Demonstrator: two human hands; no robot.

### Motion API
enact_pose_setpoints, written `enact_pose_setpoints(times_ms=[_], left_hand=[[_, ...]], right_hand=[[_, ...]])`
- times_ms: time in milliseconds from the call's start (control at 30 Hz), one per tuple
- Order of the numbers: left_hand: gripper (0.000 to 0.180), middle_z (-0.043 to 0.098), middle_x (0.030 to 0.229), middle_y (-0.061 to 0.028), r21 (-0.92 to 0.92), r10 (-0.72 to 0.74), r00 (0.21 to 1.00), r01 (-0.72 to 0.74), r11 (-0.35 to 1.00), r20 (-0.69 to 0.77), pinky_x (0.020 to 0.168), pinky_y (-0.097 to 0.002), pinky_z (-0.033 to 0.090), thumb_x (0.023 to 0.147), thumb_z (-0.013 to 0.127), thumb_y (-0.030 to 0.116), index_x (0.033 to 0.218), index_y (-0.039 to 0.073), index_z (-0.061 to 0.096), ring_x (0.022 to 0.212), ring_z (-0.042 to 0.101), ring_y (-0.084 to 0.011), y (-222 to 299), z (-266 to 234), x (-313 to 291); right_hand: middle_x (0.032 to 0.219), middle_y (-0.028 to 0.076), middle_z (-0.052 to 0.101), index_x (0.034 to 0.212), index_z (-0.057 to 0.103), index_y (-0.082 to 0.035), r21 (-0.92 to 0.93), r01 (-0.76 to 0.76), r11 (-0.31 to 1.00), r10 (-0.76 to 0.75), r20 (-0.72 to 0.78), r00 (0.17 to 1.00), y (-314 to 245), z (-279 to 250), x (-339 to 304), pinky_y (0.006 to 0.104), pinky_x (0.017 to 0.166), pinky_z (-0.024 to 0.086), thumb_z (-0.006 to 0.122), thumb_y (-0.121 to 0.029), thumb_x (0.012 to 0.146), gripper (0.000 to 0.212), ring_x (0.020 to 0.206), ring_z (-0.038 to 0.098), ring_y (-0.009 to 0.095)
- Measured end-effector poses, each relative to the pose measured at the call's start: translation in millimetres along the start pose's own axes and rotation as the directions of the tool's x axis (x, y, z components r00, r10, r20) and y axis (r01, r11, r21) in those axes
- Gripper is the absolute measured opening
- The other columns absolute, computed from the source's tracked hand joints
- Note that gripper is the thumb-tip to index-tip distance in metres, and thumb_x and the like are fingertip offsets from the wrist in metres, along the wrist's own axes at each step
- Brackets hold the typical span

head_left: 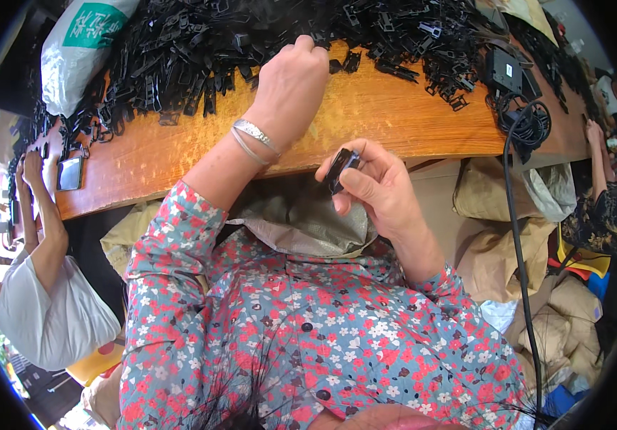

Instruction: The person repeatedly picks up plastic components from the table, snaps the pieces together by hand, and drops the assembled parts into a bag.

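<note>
Right now my right hand (383, 186) grasps a small black plastic piece (340, 170), pinched between thumb and fingers just off the near edge of the wooden table (201, 154), above the gaping silvery sack (308, 233) at my lap. My left hand (290, 86) is at the front of the heap of black parts (179, 54) — its back hides the fingertips, so I cannot tell whether they grip anything. A coiled black cable (530, 123) lies toward the table's right end.
</note>
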State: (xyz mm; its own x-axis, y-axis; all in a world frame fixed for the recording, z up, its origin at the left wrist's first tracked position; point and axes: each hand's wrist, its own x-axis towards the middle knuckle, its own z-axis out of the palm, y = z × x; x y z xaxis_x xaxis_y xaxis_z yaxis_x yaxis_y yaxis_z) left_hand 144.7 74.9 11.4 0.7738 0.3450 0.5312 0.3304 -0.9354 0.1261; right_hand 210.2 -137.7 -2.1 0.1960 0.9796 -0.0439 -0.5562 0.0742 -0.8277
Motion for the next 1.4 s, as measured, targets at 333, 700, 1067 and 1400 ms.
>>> enact_pose_setpoints(times_ms=[333, 700, 1067, 1400], left_hand=[[0.020, 0.069, 0.100, -0.0104, -0.275, -0.193, 0.981, 0.185, 0.943, -0.001, 0.072, -0.0354, 0.056, 0.090, 0.076, 0.010, 0.108, 0.004, 0.068, 0.083, 0.070, -0.0237, 5, -27, -19], [0.039, 0.071, 0.107, -0.0021, -0.826, -0.374, 0.749, 0.556, -0.092, 0.547, 0.076, -0.0196, 0.056, 0.102, 0.068, 0.008, 0.138, -0.001, 0.059, 0.086, 0.068, -0.0062, 12, -75, -95], [0.038, 0.069, 0.116, -0.0055, -0.884, -0.375, 0.823, 0.467, 0.018, 0.427, 0.088, -0.0226, 0.058, 0.102, 0.067, 0.003, 0.139, -0.003, 0.058, 0.103, 0.069, -0.0100, 10, -63, -104], [0.033, 0.072, 0.105, -0.0123, -0.853, -0.499, 0.864, 0.310, 0.420, 0.068, 0.084, -0.0342, 0.057, 0.092, 0.074, 0.005, 0.124, 0.000, 0.066, 0.096, 0.074, -0.0227, 34, -54, -104]], right_hand=[[0.102, 0.010, 0.075, 0.119, 0.062, 0.000, -0.039, -0.008, 0.999, 0.006, -0.047, 0.999, -4, 2, 6, 0.0254, 0.063, 0.056, 0.075, -0.009, 0.098, 0.027, 0.070, 0.067, 0.011], [0.096, 0.006, 0.075, 0.121, 0.066, 0.003, -0.465, 0.049, 0.884, -0.122, -0.128, 0.984, -13, 16, 45, 0.0233, 0.067, 0.057, 0.077, -0.010, 0.096, 0.030, 0.075, 0.068, 0.009], [0.095, 0.005, 0.076, 0.113, 0.069, 0.003, -0.693, 0.080, 0.716, -0.145, -0.035, 0.989, -11, 27, 50, 0.0248, 0.065, 0.055, 0.081, -0.005, 0.090, 0.027, 0.074, 0.067, 0.007], [0.093, 0.011, 0.068, 0.110, 0.068, -0.005, -0.945, 0.245, 0.217, -0.431, 0.132, 0.892, 1, 34, 54, 0.0348, 0.062, 0.055, 0.085, -0.009, 0.076, 0.038, 0.069, 0.070, 0.024]])
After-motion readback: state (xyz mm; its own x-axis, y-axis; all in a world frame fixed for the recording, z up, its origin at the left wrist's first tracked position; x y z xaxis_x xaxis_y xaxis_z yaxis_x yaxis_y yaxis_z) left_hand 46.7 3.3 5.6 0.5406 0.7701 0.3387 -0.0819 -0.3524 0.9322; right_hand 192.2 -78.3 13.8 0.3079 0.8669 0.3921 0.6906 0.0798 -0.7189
